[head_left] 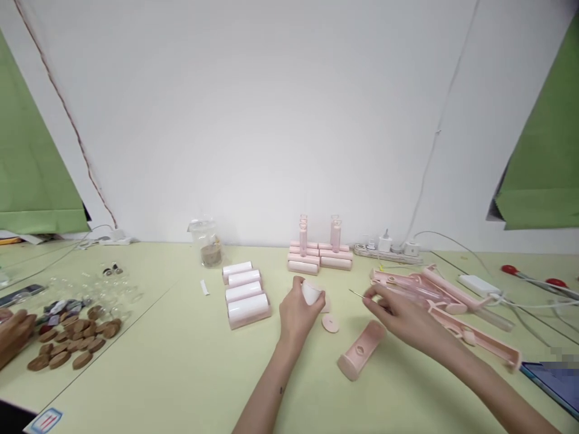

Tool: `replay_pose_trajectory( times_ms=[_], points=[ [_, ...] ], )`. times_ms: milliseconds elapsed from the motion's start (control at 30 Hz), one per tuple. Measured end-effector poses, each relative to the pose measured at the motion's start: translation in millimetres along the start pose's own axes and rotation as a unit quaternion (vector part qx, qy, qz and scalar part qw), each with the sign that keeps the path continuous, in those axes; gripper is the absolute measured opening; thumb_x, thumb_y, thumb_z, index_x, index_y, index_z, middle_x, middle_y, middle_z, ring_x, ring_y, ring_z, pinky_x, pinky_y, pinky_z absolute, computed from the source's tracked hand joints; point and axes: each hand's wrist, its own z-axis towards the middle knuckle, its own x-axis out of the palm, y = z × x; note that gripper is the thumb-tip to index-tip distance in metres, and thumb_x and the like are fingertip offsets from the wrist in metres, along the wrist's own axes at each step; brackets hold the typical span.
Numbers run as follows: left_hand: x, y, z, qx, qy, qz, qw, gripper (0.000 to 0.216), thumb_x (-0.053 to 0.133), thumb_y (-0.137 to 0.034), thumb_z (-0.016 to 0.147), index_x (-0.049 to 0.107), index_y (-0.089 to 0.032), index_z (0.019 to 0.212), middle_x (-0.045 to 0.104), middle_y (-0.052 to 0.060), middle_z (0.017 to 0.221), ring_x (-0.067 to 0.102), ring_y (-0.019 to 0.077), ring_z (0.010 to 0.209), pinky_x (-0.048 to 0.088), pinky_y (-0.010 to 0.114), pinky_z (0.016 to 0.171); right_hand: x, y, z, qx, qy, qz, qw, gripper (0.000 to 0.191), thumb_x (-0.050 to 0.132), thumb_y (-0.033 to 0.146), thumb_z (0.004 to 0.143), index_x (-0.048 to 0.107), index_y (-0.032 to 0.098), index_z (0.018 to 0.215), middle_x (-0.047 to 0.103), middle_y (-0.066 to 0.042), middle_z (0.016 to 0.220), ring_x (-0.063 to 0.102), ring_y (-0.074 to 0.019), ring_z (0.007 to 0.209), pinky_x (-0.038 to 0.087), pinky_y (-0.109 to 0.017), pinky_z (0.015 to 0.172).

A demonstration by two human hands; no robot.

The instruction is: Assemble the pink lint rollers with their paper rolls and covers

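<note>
My left hand (296, 308) is closed around a white roll (312, 292) near the middle of the table. To its right, my right hand (385, 307) pinches a thin metal pin (356, 293) that points left toward the roll. Between my hands lies a flat pink disc with a small hole (330, 323), and part of another pink piece shows beside my left fingers. Below my right hand rests a hollow pink half-tube (362, 351) with a round opening in it. White-and-pink rolls (246, 308) lie in a column to the left of my left hand.
Pink roller assemblies (320, 256) stand against the wall, left of a power strip (389, 256). Long pink parts (474, 337) and a phone (556, 386) lie at right. A clear bag (205, 244) stands behind. Another person's hand (15, 337) is near wooden discs (72, 337) at left.
</note>
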Motion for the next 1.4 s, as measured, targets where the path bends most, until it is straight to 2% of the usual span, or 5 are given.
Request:
replay_pose_trajectory(
  times_ms=[167, 433, 867, 1167, 1400],
  points=[
    [-1, 4, -1, 0.025, -0.007, 0.054, 0.998, 0.029, 0.052, -0.041, 0.071, 0.045, -0.023, 0.094, 0.060, 0.003, 0.071, 0.058, 0.0244, 0.067, 0.030, 0.024, 0.052, 2, 48, 21, -0.088, -0.015, 0.040, 0.995, 0.030, 0.028, 0.040, 0.083, 0.050, 0.025, 0.099, 0.061, 0.001, 0.073, 0.056, -0.0140, 0.063, 0.038, -0.022, 0.053],
    [-9, 8, 10, -0.059, -0.112, -0.152, 0.980, 0.032, 0.054, -0.046, 0.068, 0.045, -0.020, 0.085, 0.057, 0.000, 0.064, 0.056, 0.0180, 0.058, 0.038, 0.025, 0.053, 40, 32, 34, -0.126, 0.072, -0.096, 0.985, 0.014, 0.061, 0.031, 0.058, 0.062, 0.020, 0.066, 0.064, -0.002, 0.072, 0.056, -0.0173, 0.060, 0.026, -0.022, 0.048],
    [-15, 10, 15, -0.060, -0.161, -0.208, 0.963, 0.034, 0.053, -0.048, 0.070, 0.042, -0.020, 0.085, 0.058, 0.000, 0.070, 0.057, 0.0151, 0.060, 0.042, 0.025, 0.054, 47, 70, 78, -0.050, 0.008, -0.100, 0.994, 0.025, 0.043, 0.033, 0.084, 0.057, 0.015, 0.074, 0.058, 0.001, 0.067, 0.053, -0.0121, 0.062, 0.040, -0.026, 0.056],
    [-18, 4, 8, -0.022, -0.125, -0.073, 0.989, 0.030, 0.055, -0.042, 0.069, 0.044, -0.022, 0.089, 0.059, -0.001, 0.068, 0.059, 0.0185, 0.063, 0.038, 0.024, 0.052, 51, 64, 85, -0.113, 0.018, 0.030, 0.993, 0.033, 0.038, 0.036, 0.086, 0.058, 0.013, 0.074, 0.058, 0.000, 0.069, 0.055, -0.0130, 0.067, 0.042, -0.026, 0.061],
    [-14, 6, 4, 0.188, -0.014, 0.288, 0.939, 0.022, 0.051, -0.025, 0.072, 0.046, -0.020, 0.093, 0.060, 0.002, 0.082, 0.057, 0.0193, 0.074, 0.039, 0.025, 0.056, 22, 60, 64, -0.203, 0.058, 0.168, 0.963, 0.029, 0.046, 0.041, 0.076, 0.062, 0.017, 0.071, 0.058, 0.002, 0.069, 0.050, -0.0145, 0.070, 0.038, -0.023, 0.062]
  ],
)
